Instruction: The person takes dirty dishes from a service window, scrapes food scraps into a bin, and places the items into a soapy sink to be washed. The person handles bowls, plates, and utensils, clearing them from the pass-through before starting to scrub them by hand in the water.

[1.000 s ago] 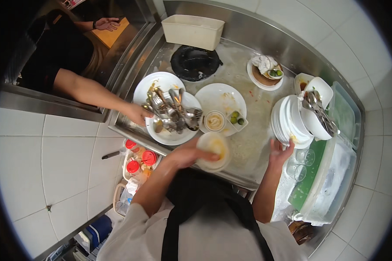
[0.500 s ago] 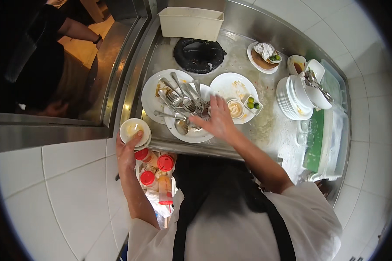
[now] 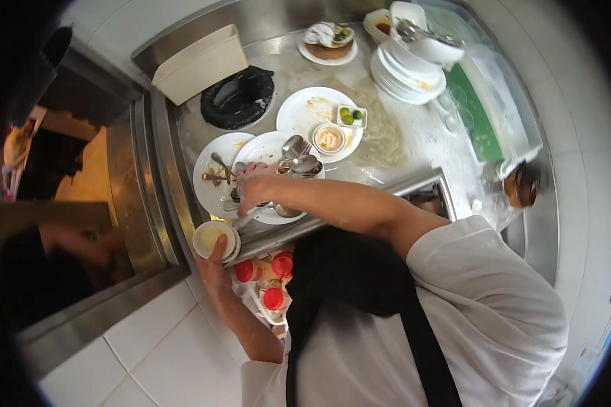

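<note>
My left hand (image 3: 217, 266) grips a small stack of white bowls (image 3: 209, 239) at the counter's near left edge, thumb over the rim; the top one has yellowish residue. Reaching across, my right hand (image 3: 256, 184) is closed around part of a pile of cutlery, its fingertips partly hidden. Spoons (image 3: 300, 164) and forks lie beside that hand on a white plate (image 3: 268, 144). A second white plate (image 3: 207, 193) with food scraps sits partly under it. Behind stands another plate (image 3: 295, 112) holding a sauce cup (image 3: 328, 138) and a square dish (image 3: 352, 117) of green citrus.
A cream bin (image 3: 200, 64) stands by a black-rimmed hole (image 3: 236, 98). Stacked plates (image 3: 404, 78) with bowls and cutlery on top are at the back right, beside a clear plastic tub (image 3: 502, 95). Red-lidded cups (image 3: 273, 298) sit below the counter's edge. Another person's arm (image 3: 75, 241) shows at left.
My right hand has moved left over the cutlery, from spread fingers to a closed grip. My left hand keeps hold of the bowls. The whole view has turned.
</note>
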The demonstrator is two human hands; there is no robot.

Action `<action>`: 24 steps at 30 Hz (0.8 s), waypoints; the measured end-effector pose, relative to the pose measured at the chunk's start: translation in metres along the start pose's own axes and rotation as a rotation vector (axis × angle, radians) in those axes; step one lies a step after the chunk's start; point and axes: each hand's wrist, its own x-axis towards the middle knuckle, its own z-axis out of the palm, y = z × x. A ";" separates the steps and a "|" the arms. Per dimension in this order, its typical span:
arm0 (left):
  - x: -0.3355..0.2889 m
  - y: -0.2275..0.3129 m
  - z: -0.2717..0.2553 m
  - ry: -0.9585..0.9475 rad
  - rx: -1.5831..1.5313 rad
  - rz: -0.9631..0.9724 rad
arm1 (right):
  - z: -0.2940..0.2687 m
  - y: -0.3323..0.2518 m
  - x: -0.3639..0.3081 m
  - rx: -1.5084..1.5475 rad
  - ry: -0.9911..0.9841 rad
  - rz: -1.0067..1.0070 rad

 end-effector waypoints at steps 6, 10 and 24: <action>0.001 0.001 0.010 -0.013 -0.057 0.007 | 0.014 0.017 -0.015 -0.350 -0.073 -0.152; 0.008 0.003 0.003 -0.003 -0.061 -0.031 | -0.004 0.053 -0.027 -0.327 -0.163 -0.372; 0.072 0.074 0.074 -0.188 0.186 0.137 | 0.052 0.133 -0.027 -0.566 0.362 -1.048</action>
